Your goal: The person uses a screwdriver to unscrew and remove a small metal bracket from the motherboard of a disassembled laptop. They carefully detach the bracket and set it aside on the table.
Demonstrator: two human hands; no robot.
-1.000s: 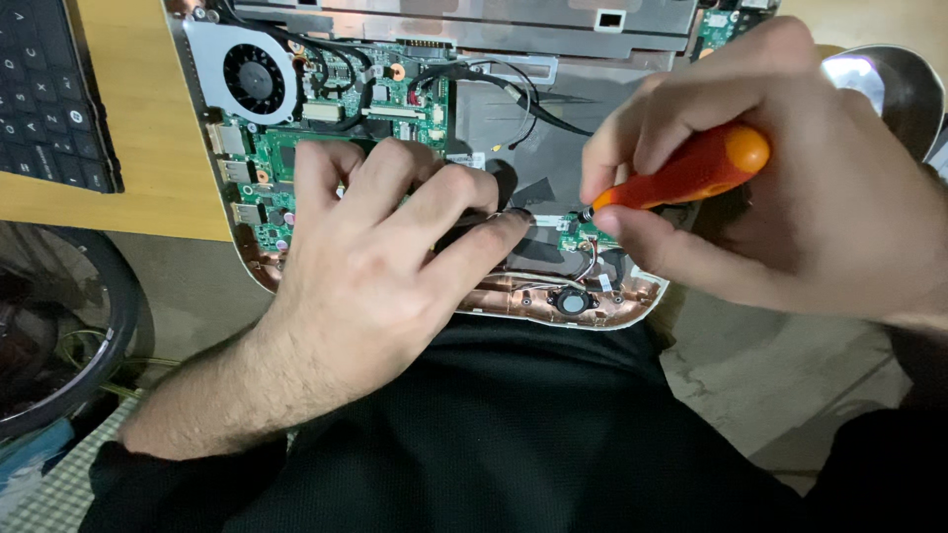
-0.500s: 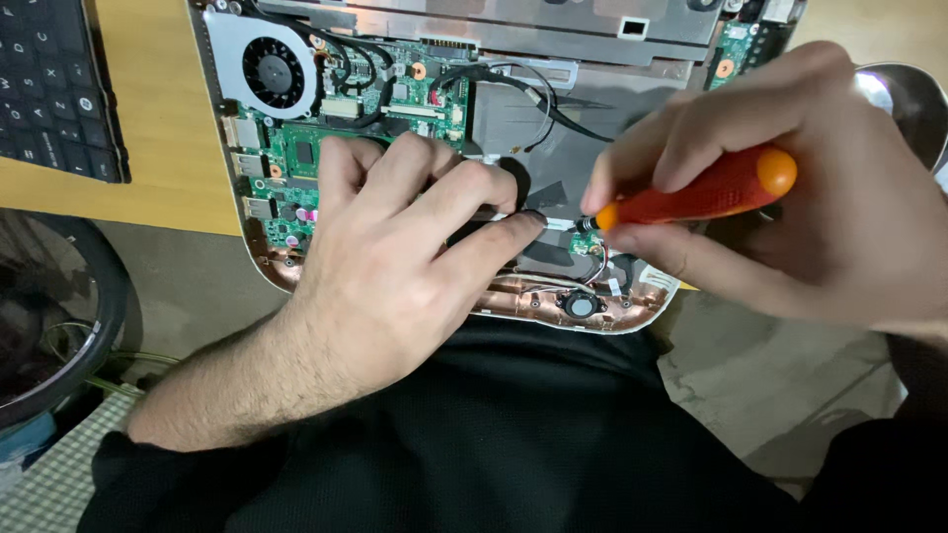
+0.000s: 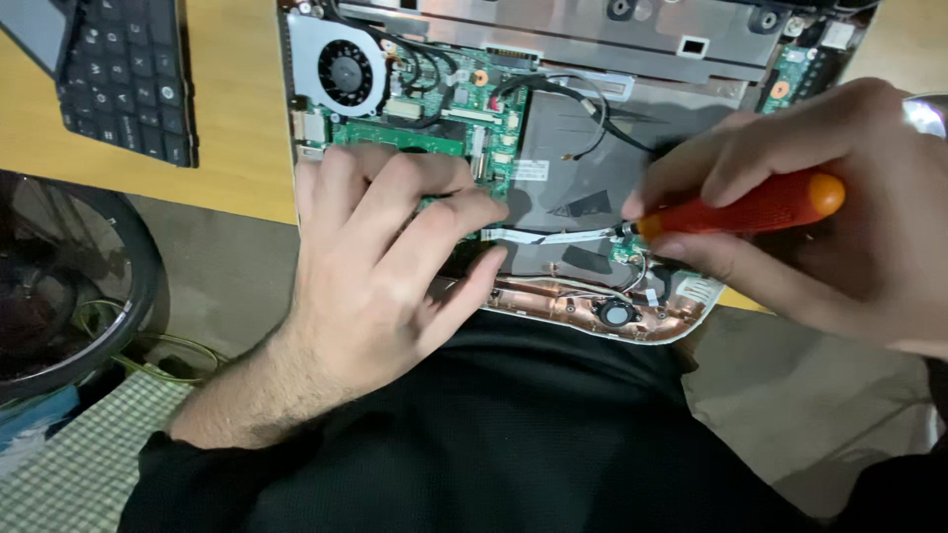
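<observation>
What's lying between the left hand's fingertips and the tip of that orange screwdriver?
In the head view, a thin white flat ribbon cable runs across the dark grey cover between the left hand and the screwdriver.

Bg items only: black detached kbd (image 3: 123, 74) far left, lying flat on the yellow wooden surface (image 3: 232, 118), partly cut off by the frame edge. Below the surface edge, grey concrete floor (image 3: 212, 276). Left side: round black wire fan guard (image 3: 69, 286), only part in view, w/ a thin green cable (image 3: 163, 345) looped on the floor just beside it. Near left corner: green/white checked cloth (image 3: 74, 459). Far right edge: shiny metal obj (image 3: 928, 114), too cropped to ID.
</observation>
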